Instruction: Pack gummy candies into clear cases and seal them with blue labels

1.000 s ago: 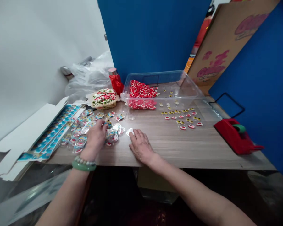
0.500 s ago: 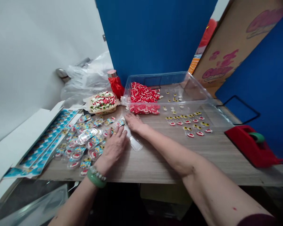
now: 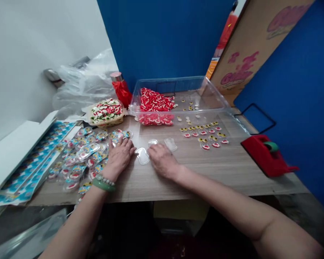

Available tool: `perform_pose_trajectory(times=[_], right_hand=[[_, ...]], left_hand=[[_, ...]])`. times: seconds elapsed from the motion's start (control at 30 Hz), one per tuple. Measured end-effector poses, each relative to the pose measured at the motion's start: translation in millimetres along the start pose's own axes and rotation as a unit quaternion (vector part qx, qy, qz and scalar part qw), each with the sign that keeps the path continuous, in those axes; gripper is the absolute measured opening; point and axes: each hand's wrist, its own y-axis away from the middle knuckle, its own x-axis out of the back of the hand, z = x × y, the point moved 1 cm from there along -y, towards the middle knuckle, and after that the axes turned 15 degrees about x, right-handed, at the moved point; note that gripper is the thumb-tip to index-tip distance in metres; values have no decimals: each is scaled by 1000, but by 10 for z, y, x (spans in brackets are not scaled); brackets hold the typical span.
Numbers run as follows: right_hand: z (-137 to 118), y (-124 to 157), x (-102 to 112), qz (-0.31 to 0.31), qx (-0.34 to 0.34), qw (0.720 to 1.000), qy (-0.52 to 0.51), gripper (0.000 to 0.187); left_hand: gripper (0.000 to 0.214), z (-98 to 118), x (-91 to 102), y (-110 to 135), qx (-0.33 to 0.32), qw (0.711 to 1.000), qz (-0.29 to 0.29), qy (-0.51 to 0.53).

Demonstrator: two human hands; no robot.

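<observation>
My left hand (image 3: 120,154) lies with its fingers stretched out at the right edge of a pile of filled clear packs (image 3: 86,151), which hold red-and-white and blue printed pieces. A clear plastic shell (image 3: 143,156) lies flat on the table between my hands. Curled downward, the fingers of my right hand (image 3: 163,160) are closed on the tabletop beside that shell. Another clear shell (image 3: 152,142) shows just behind those fingers, and a third clear plastic shell (image 3: 171,144) lies farther right. Whatever is under the right fingertips is hidden.
A clear tray (image 3: 218,96) holds red-and-white pieces (image 3: 155,102). Left of it stand a tub of mixed pieces (image 3: 106,112) and a red-wrapped bottle (image 3: 121,91). Several eye-and-mouth sets (image 3: 205,135) lie right, near a red tape dispenser (image 3: 266,156). Printed blue sheets (image 3: 40,158) lie left.
My right hand has come back toward the near edge, and its fingers have curled. The clear shells beside it are now spread apart. My left hand stays by the pile; the view has swung right.
</observation>
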Motion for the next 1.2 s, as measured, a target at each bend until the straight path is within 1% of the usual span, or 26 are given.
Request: perform_pose_trajectory(times=[0.07,0.13,0.17,0.23,0.3,0.37,0.4,0.47,0.5,0.53,0.57,0.6,0.63,0.67,0.7,0.73,0.77,0.8,0.83,0.87,0.9,0.93,1.03,1.1,1.17,1.2], right_hand=[[-224,-92,-89,0,40,999,5,23],[-418,-171,-203,1,51,998,23,32],[-497,-186,-254,-3,53,998,30,32],[-620,-138,-318,-14,63,997,37,23],[-693,15,-316,-7,74,996,43,20],[-707,245,-257,12,88,995,51,24],[-692,377,-214,24,106,993,53,26],[-618,656,-115,52,148,986,52,30],[-559,798,-63,70,157,984,48,32],[-485,938,-13,93,149,984,38,34],[-396,1075,36,122,119,985,21,35],[-293,1206,79,154,69,986,-5,37],[-179,1328,118,192,4,981,-37,39],[-54,1440,150,227,-73,968,-79,40],[74,1539,176,257,-149,946,-126,37],[201,1628,198,281,-234,915,-170,32],[320,1707,219,297,-317,875,-216,28],[423,1778,244,308,-381,831,-264,25],[507,1843,274,316,-423,792,-306,25],[573,1906,310,330,-451,760,-331,27],[623,1967,349,343,-466,738,-347,28],[660,2026,385,355,-472,725,-353,29],[726,2163,449,371,-475,714,-357,29],[760,2210,455,375,-473,707,-368,27],[792,2231,454,379,-475,698,-378,24],[804,2238,458,380,-478,695,-379,23]], left_hand=[[32,-35,-21,7,-19,1000,9,7],[34,-62,-21,13,-44,999,21,10],[35,-69,-8,19,-54,998,29,11],[35,-69,49,67,-65,997,51,12],[34,-66,141,211,-70,994,86,21],[30,-98,239,492,-63,989,130,43],[29,-140,275,681,-42,985,158,57],[31,-269,292,1116,24,975,210,67],[32,-345,272,1337,63,966,242,62],[31,-419,234,1540,106,958,260,53],[28,-482,188,1712,152,950,270,45],[26,-526,138,1844,173,949,261,41],[23,-553,95,1929,188,950,248,40],[22,-566,61,1967,194,953,230,39],[22,-568,36,1961,192,959,204,38],[23,-565,23,1918,189,964,183,34],[24,-561,17,1848,190,968,161,26],[25,-557,18,1762,192,970,149,23],[26,-554,23,1668,193,970,144,28],[27,-550,31,1571,188,971,142,42],[28,-545,39,1478,178,972,141,65],[29,-541,48,1392,161,973,139,95],[31,-535,87,1217,94,970,125,188],[35,-542,131,1209,62,967,118,218],[40,-562,188,1304,59,971,127,193],[42,-580,218,1383,76,974,141,158]])
